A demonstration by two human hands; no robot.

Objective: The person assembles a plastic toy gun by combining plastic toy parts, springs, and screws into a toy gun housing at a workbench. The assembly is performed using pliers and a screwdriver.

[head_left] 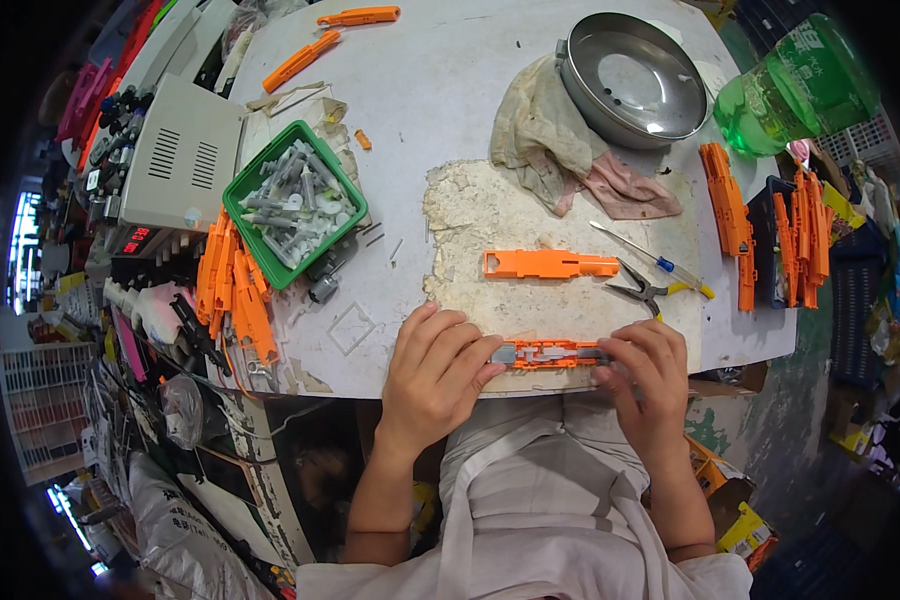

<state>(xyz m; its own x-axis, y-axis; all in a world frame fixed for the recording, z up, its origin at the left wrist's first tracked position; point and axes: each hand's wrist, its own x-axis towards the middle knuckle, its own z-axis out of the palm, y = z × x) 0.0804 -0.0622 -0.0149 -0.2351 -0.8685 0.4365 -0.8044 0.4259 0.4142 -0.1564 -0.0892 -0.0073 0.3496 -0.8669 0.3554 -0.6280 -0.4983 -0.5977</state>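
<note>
At the near edge of the table lies an orange plastic housing (558, 362), its open side up, with pale translucent parts inside and a grey piece at each end. My left hand (432, 375) is closed on its left end, thumb and fingertips at the grey piece. The right end is pinched between the thumb and fingers of my right hand (652, 375). Just beyond it lies a second orange housing piece (550, 264), smooth side up. To its right are pliers (648, 292) with yellow-and-black handles and a screwdriver (635, 247) with a blue-and-clear handle.
A green tray (238, 190) of translucent plastic parts stands at left beside a beige box-shaped device (185, 150). Orange pieces (232, 285) pile below it, and more (728, 215) lie at right. A metal bowl (638, 80), a rag (540, 135) and a green bottle (795, 85) are at the back.
</note>
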